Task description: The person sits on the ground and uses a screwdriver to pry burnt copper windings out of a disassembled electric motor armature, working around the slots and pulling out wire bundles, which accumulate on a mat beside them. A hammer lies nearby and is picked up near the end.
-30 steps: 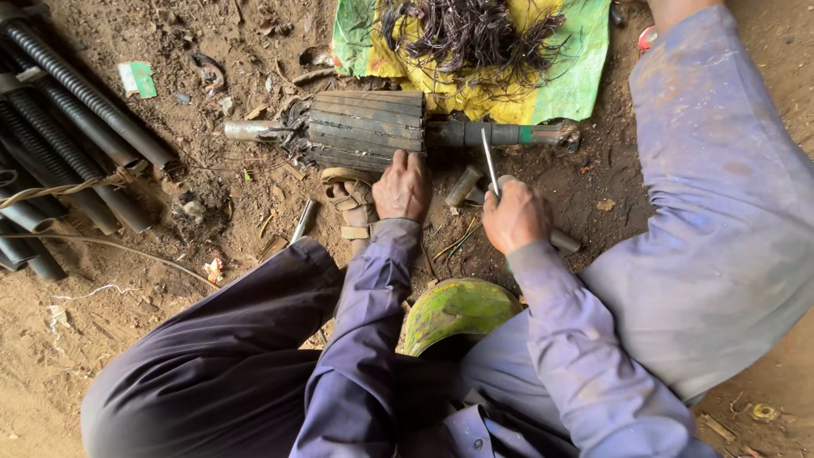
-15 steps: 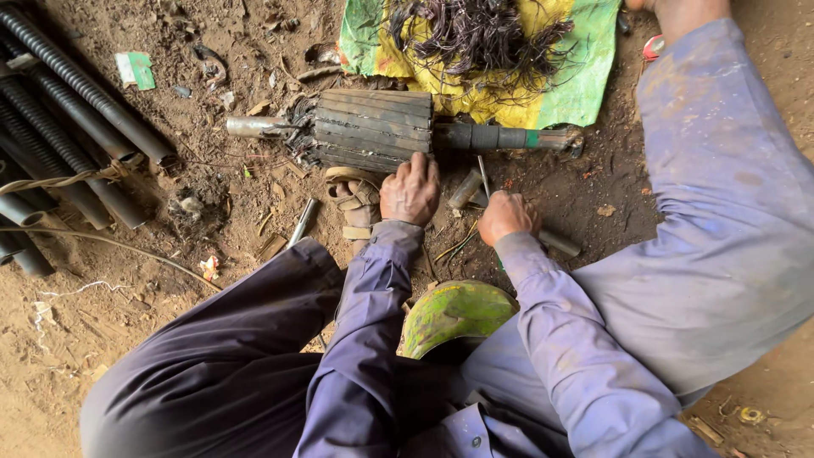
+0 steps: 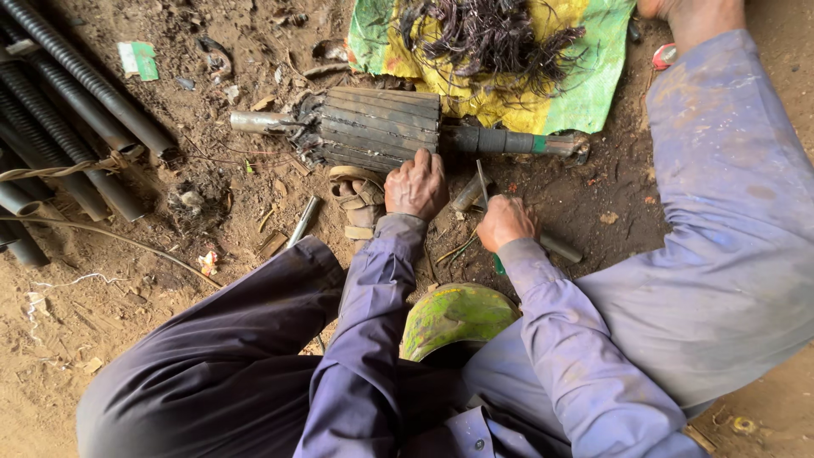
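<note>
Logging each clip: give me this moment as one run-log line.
left hand: resting against motor rotor | right hand: gripping thin metal tool, tip up | rotor: lying on dirt ground | behind: wire tangle on sack

Ahead of my left hand (image 3: 415, 184) the rotor (image 3: 381, 127) blocks the way. Pipes (image 3: 68, 110) wall off the far left. Open dirt (image 3: 593, 195) lies right of my right hand (image 3: 505, 222).

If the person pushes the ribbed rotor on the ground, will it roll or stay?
The rotor is cylindrical with a shaft at each end, so it would probably roll. It looks like solid metal, likely heavy for its size and stiff. The left hand beside it may steady it.
</note>
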